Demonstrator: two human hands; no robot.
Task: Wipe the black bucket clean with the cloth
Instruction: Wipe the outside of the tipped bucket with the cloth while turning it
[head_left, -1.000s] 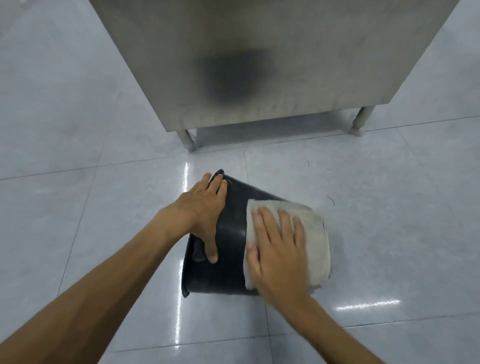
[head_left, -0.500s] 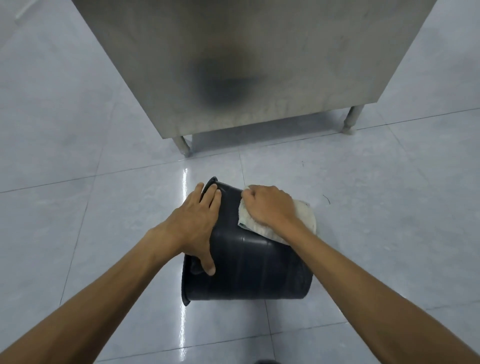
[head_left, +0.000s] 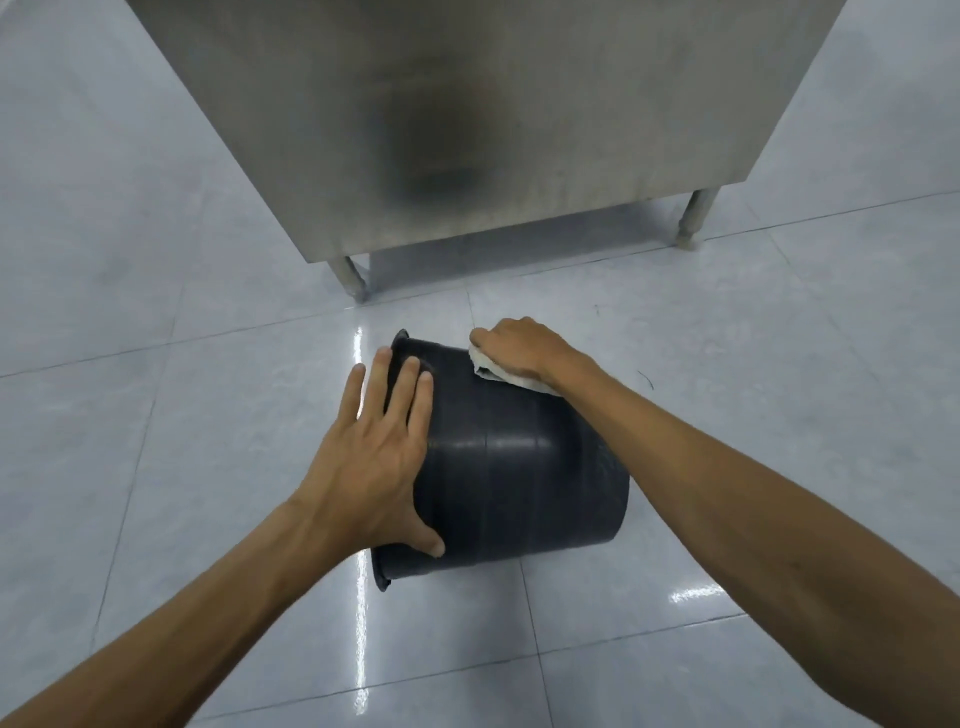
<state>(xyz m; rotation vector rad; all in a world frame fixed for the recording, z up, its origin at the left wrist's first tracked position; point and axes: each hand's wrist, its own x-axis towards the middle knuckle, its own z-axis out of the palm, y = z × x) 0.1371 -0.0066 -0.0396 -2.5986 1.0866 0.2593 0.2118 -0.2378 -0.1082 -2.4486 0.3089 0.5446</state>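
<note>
Glossy grey tiled floor (head_left: 156, 441) here, with a steel cabinet (head_left: 493, 130) on short legs standing at the far side. The black bucket (head_left: 519, 467) lies on its side on the floor just in front of that cabinet, rim pointing to your left, base to your right, roughly where two grout lines cross.

Your left hand (head_left: 374, 467) is spread flat, fingers splayed over the rim end of the wall with the thumb hooked low on the near side. It's bracing, not gripping. Your right hand (head_left: 519, 351) is curled down over the cloth (head_left: 498, 374), which is bunched up and pressed against the far upper part of the wall; only a bit of it peeks out under the palm.

So I'd say you're mid-wipe on the outside wall, working the far side. The near wall looks shiny, but I can't tell if it's actually clean, and the inside isn't visible at all from here.

Next move probably wants you to drag the cloth along or around the wall while the left hand stops the bucket rolling. It's round, so it'll want to scoot away if you push hard.
</note>
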